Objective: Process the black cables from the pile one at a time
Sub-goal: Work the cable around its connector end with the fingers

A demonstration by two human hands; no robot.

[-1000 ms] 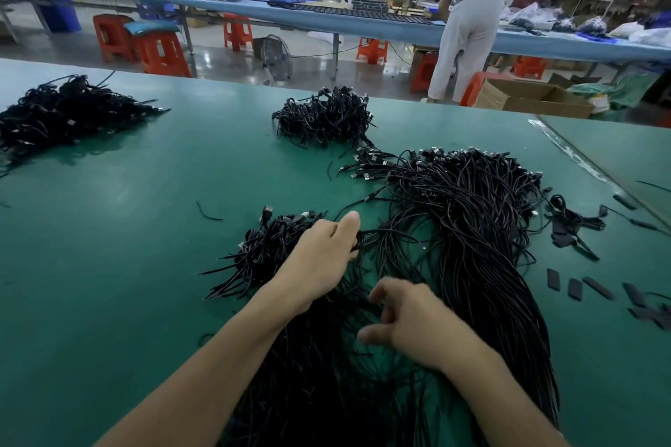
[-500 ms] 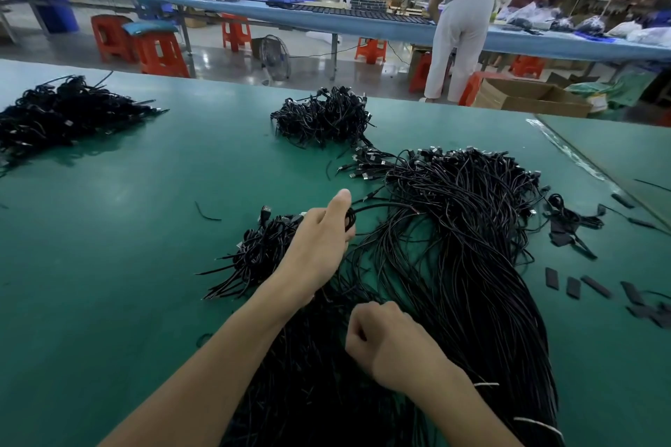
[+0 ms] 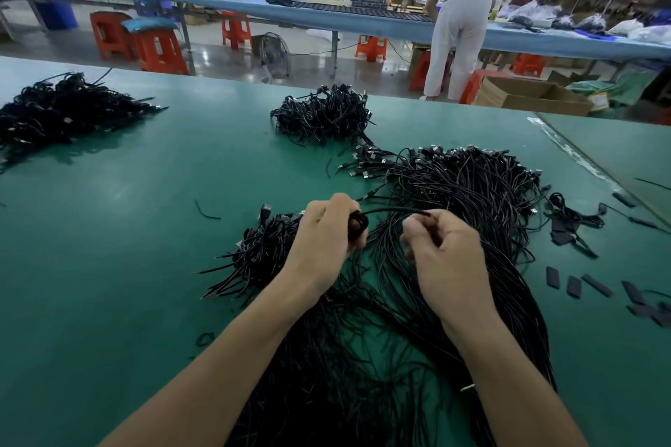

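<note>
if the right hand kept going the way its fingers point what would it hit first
Probably the small coil of black cable gripped in the left hand: the right hand pinches the same cable's free length and points leftward at it. Depth from one view is unclear.

**Obscured and Unresolved Items**

The coiled cable (image 3: pixel 357 227) is mostly covered by the left hand (image 3: pixel 323 239), so its turns cannot be counted. The right hand (image 3: pixel 444 258) hides where its fingers (image 3: pixel 417 229) meet the cable's free strand. Both forearms cover the near part of the large pile (image 3: pixel 472 200), which runs off the bottom edge. The far-left pile (image 3: pixel 61 112) is cut by the left edge. Black strips (image 3: pixel 646 305) on the worktop (image 3: pixel 145 229) run past the right edge. Connector types are too small to tell. Items on the rear worktop (image 3: pixel 363 16) are blurred.
</note>
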